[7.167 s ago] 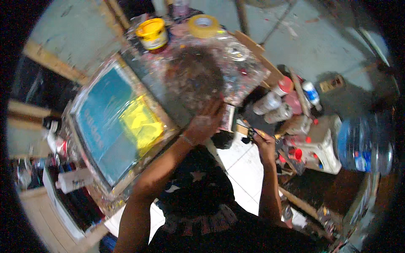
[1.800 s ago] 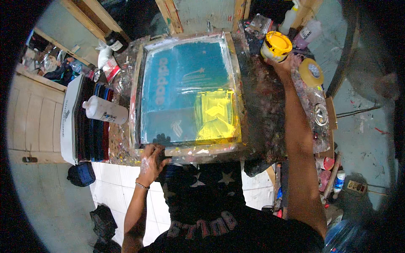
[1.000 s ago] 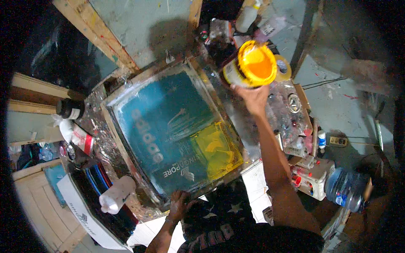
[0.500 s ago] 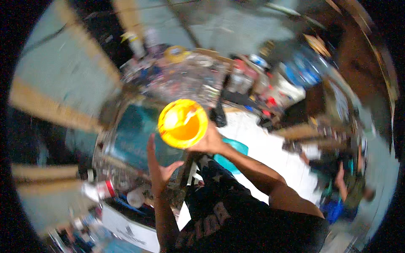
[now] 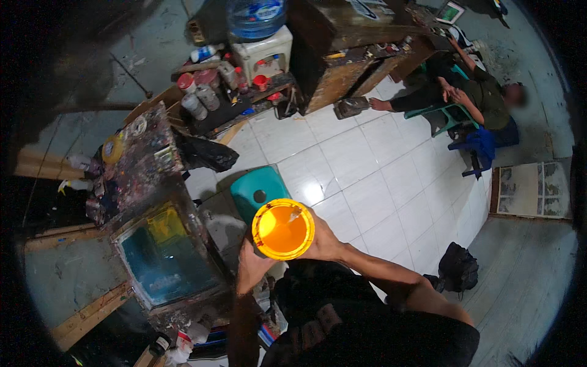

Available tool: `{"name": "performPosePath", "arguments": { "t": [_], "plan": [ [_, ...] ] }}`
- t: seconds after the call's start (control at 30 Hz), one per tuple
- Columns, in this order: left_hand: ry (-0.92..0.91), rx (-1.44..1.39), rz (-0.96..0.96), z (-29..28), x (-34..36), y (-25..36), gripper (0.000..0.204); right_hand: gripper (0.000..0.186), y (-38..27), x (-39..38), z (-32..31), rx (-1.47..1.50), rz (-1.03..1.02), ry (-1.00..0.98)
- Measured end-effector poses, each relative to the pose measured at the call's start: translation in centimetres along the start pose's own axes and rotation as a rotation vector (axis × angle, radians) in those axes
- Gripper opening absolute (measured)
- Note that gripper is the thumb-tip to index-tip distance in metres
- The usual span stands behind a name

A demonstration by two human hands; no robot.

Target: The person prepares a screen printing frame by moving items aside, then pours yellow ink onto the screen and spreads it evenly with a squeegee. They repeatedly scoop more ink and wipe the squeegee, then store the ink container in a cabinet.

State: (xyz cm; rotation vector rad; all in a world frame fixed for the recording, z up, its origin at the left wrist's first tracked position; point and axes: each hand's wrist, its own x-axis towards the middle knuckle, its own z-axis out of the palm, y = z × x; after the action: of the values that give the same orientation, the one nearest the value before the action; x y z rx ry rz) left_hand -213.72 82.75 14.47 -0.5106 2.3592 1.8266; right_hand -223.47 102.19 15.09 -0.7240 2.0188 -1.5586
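Observation:
An open yellow tub point(image 5: 283, 256) is held upright in front of my torso, its mouth facing up. Orange-yellow paint or ink point(image 5: 282, 235) shows inside, with smears on the inner wall and dark marks on the rim. My right hand point(image 5: 325, 237) wraps round the tub's right side. Against its lower left side lies my left hand point(image 5: 252, 266), the fingers partly hidden by the tub. To the left, a framed screen point(image 5: 165, 260) with a teal and yellow surface rests on a stained worktable.
Beyond the tub stands a teal plastic stool point(image 5: 262, 183) on white floor tiles. A paint-splattered tabletop point(image 5: 137, 147) is at left, beside a black plastic bag point(image 5: 211, 153). Farther off are bottles point(image 5: 194, 105), a water dispenser point(image 5: 269, 52) and a seated person point(image 5: 471, 92). A dark bag point(image 5: 458, 267) lies right.
My view has swung to the right, toward the tiled floor and seated person. My left hand, spread apart from the tub before, is now against it. My right hand still holds the tub.

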Motion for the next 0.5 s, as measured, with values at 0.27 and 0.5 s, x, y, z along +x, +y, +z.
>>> {"name": "performPosePath", "arguments": {
  "t": [0.27, 0.5],
  "plan": [
    [-0.217, -0.023, 0.098, 11.1, 8.2, 6.8, 0.088, 0.105, 4.3, -3.6, -11.4, 0.074, 0.103, 0.179],
    [-0.519, 0.121, -0.089, 23.6, 20.5, 3.5, 0.109, 0.085, 17.2, -1.1, -25.2, 0.09, 0.163, 0.168]
  ]
}}
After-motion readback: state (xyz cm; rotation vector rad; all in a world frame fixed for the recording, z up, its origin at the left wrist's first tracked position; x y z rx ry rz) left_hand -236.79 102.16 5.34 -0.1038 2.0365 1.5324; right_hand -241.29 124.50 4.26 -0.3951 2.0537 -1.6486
